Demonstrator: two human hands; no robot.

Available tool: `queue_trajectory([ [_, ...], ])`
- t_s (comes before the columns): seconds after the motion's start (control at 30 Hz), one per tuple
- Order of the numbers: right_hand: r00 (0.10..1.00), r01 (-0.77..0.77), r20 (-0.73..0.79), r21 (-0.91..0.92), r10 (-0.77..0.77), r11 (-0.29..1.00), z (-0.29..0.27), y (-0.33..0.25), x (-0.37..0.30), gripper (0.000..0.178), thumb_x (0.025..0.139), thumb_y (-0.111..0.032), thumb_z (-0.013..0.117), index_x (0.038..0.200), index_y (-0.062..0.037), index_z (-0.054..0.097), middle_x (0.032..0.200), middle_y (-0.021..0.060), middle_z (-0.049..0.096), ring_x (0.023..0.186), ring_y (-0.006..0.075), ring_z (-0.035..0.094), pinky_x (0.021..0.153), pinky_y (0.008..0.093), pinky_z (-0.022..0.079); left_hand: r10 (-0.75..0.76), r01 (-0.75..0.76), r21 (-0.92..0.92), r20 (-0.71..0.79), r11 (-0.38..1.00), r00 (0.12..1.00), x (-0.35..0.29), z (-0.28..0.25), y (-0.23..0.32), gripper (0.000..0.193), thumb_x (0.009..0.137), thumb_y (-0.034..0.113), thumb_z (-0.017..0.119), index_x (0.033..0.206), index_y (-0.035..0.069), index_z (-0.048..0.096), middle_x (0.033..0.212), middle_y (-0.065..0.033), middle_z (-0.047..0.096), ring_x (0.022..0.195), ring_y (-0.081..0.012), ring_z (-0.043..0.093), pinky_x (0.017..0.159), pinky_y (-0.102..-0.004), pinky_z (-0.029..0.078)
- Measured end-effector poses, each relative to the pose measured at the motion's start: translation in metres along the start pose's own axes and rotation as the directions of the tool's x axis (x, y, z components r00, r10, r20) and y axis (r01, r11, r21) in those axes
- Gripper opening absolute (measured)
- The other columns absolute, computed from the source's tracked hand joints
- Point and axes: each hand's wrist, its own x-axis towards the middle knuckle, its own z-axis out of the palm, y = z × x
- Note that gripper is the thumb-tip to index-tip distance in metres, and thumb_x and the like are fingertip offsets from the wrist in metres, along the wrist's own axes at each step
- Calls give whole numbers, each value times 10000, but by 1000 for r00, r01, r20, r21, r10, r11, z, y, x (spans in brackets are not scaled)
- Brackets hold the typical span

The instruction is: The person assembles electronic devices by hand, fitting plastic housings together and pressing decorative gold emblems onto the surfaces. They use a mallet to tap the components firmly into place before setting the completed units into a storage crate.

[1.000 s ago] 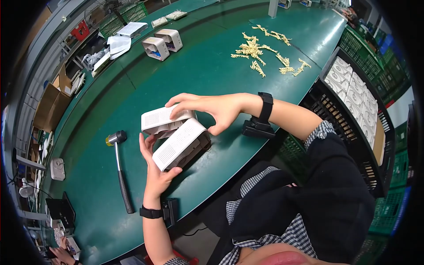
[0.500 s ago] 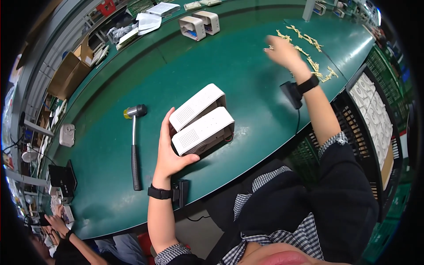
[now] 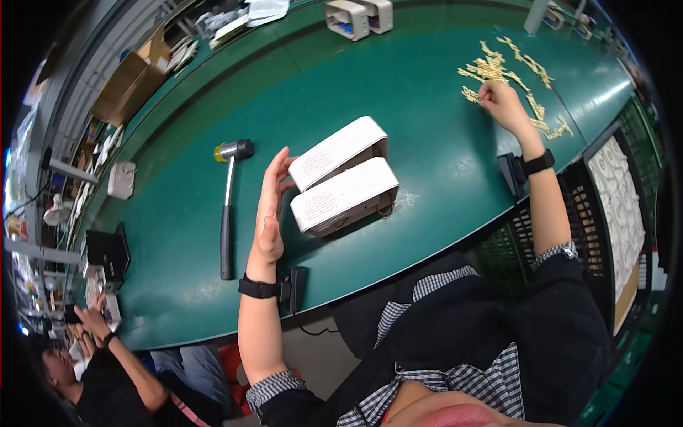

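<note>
Two white plastic housings with rounded ends lie side by side on the green table, the far housing (image 3: pixel 341 151) leaning against the near housing (image 3: pixel 347 193). Dotted grilles mark their left ends, and a red wire shows at the near one's right end. Close to those left ends is my left hand (image 3: pixel 269 213), fingers stretched out, holding nothing. My right hand (image 3: pixel 504 107) reaches to the far right, its fingertips pinched together at the edge of a scatter of small brass-coloured pieces (image 3: pixel 491 67). Whatever is between those fingertips is too small to make out.
A mallet (image 3: pixel 228 206) with a black handle lies left of the housings. Two more housings (image 3: pixel 348 20) stand at the back. At right is a black crate (image 3: pixel 580 206) beside white moulded parts (image 3: pixel 617 192). A co-worker (image 3: pixel 121 356) sits at lower left; a cardboard box (image 3: pixel 128 89) stands far left.
My left hand has let go of the near housing and straightened its fingers. My right hand has come down to the edge of the brass-coloured pieces and pinched its fingers. The view has shifted.
</note>
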Motion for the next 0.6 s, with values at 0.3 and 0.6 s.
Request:
queue_trajectory([
  [0.3,603,760,2,302,-798,576,-15,-204,-50,217,724,148,638,873,14,554,869,105,571,843,217,580,750,286,482,415,-316,571,-47,758,909,1,14,99,475,840,159,669,1275,16,543,1176,-172,619,1089,-302,593,938,-378,462],
  [0.6,319,876,-60,400,-946,270,17,-249,-69,202,721,82,645,916,40,609,910,142,595,768,278,624,645,351,511,-136,153,152,-114,976,984,-14,47,143,161,870,66,632,992,-14,701,852,-154,708,794,-235,697,708,-325,542],
])
